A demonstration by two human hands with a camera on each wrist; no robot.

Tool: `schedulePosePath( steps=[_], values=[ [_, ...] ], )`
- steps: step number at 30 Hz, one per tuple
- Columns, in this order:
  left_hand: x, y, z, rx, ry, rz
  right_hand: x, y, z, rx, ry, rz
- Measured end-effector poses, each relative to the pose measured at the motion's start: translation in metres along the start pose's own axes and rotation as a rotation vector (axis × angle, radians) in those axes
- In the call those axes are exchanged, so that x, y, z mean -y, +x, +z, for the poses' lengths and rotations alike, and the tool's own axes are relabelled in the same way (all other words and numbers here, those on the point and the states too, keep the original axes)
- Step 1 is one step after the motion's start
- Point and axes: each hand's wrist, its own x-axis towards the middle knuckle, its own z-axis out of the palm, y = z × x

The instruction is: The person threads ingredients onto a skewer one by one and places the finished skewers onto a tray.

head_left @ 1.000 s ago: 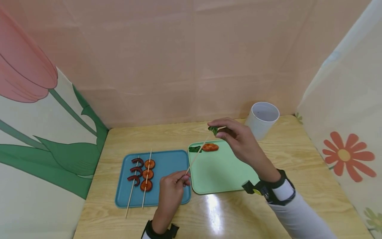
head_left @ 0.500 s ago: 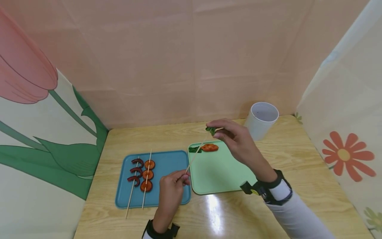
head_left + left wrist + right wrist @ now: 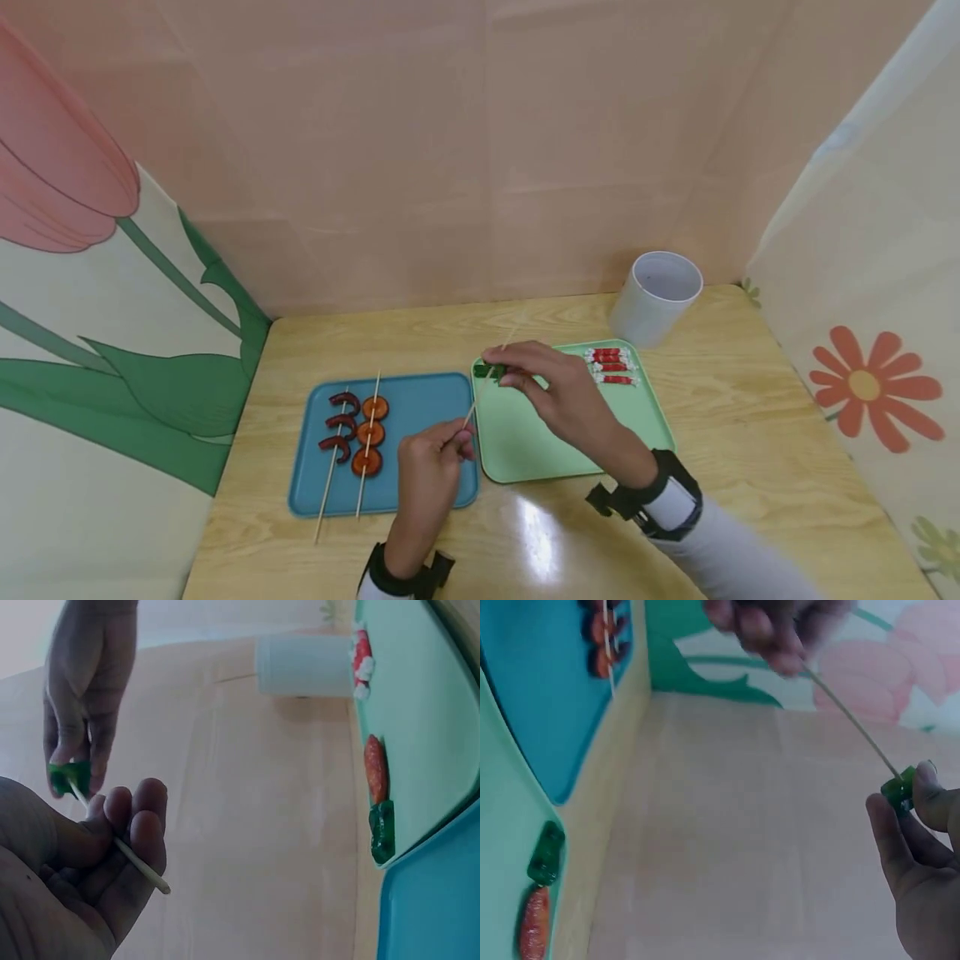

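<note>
While left hand [image 3: 431, 467] pinches skewer [image 3: 480, 393], right hand [image 3: 551, 392] pinches green piece [image 3: 491, 370].

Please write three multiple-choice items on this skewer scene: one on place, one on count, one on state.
1. Where do the finished skewers lie?
A. blue tray
B. green tray
C. cup

2. How many skewers lie there?
A. one
B. two
C. four

3. What is on the stick in the left hand?
A. nothing
B. an orange slice
C. a green piece

Key: 1 A, both lie on blue; 2 B, two sticks side by side; 3 C, the right hand pinches the green piece threaded on it.
</note>
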Motion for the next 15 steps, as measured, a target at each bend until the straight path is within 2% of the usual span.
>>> schedulePosePath(
  steps=[4,11,15],
  values=[
    [-0.003,0.004,-0.002,-0.004,0.002,-0.017,0.001,-0.012,0.023,0.060,-0.022,-0.040],
    [0.002,0.001,-0.003,-0.006,0.014,-0.029,0.002,-0.026,0.045,0.017,-0.080,-0.080],
    [0.006,0.000,-0.003,-0.009,0.058,-0.015,-0.001,-0.033,0.052,0.056,-0.067,-0.067]
  ],
)
